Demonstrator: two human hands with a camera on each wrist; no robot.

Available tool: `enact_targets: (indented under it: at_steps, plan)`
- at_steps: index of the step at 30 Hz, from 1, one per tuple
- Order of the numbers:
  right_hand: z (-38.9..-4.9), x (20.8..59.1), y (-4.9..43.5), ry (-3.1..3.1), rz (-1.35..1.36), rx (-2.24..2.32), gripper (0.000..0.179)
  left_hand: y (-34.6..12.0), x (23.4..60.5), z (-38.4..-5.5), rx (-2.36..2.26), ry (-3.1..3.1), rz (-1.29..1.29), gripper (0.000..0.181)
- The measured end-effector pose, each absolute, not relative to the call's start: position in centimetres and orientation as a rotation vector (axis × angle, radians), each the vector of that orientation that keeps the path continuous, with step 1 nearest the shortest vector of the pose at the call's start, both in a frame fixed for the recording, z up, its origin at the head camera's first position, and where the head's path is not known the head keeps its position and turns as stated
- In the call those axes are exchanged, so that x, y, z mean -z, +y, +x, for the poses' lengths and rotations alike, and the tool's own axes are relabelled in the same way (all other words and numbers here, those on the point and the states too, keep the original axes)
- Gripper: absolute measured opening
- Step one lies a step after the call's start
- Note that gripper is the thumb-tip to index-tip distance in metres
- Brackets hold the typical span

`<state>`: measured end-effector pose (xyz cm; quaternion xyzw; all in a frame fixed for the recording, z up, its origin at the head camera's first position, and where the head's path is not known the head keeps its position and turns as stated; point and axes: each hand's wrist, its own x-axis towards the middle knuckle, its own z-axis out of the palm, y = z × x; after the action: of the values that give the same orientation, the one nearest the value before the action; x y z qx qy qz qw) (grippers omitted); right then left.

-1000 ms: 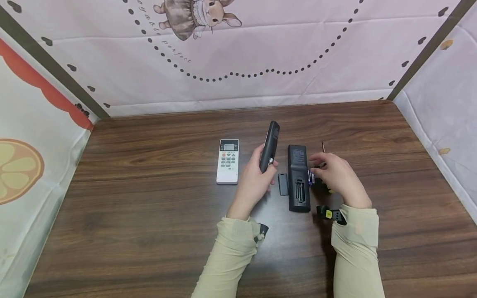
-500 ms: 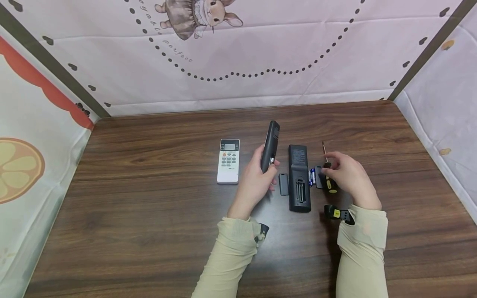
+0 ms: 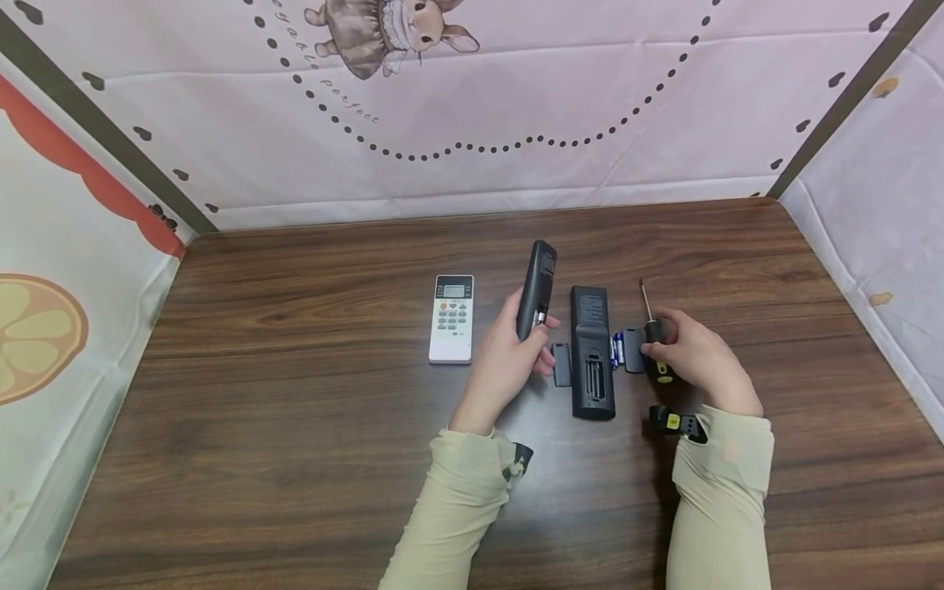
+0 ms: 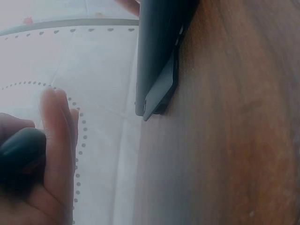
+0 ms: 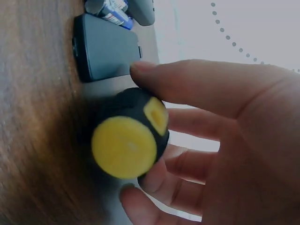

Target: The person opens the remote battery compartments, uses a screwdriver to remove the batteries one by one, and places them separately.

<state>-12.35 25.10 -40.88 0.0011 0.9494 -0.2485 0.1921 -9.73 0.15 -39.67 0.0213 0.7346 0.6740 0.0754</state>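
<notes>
**Brown wood-grain table (image 3: 258, 442) beneath a pale printed cloth (image 3: 546, 90)**

From where I stand, the cloth hangs in soft creases, dotted with black rounds and bearing a rabbit in a frilled dress (image 3: 379, 33). The tabletop has long streaky grain and a faint sheen.

The left hand (image 3: 509, 352) curls firmly round a slim black plastic remote (image 3: 537, 283), held up at a tilt above the table; something silvery glints on it by the thumb. The right hand (image 3: 696, 360) has its thumb and fingers closed about the chunky handle of a black-and-yellow screwdriver (image 3: 653, 329), whose thin metal shaft points away from the person. Its butt is a smooth yellow disc. I can't tell whether the handle touches the wood.

Between the hands lies a long black remote (image 3: 592, 319), back up, its ribbed battery bay uncovered. A small, flat dark cover (image 3: 561, 365) sits just beside its left edge. On its right come blue-and-silver cylindrical batteries (image 3: 617, 350), then a matt, dark rectangular cover (image 3: 633, 351) next to the screwdriver. Left of the hands rests a glossy white remote (image 3: 451, 328) with small buttons. Cream, softly wrinkled fabric sleeves (image 3: 442, 508) cover both forearms.
</notes>
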Motion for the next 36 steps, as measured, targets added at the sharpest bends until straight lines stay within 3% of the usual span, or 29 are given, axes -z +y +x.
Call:
enact_targets:
  at_steps: [7, 21, 36]
  plan:
    - [-12.4, 40.9, 25.0, 2.716, 0.061, 0.718, 0.054, 0.0, 38.6, -9.4, -2.06, 2.166, 0.047, 0.055]
    - [-11.8, 38.2, 22.6, 2.669, -0.119, 1.112, 0.028, -0.3, 41.3, -10.7, -2.231, 2.019, 0.054, 0.042]
    - [-11.5, 37.8, 21.9, 2.662, -0.439, 1.197, 0.033, -1.2, 40.8, -10.7, -2.295, 2.054, 0.052, 0.047]
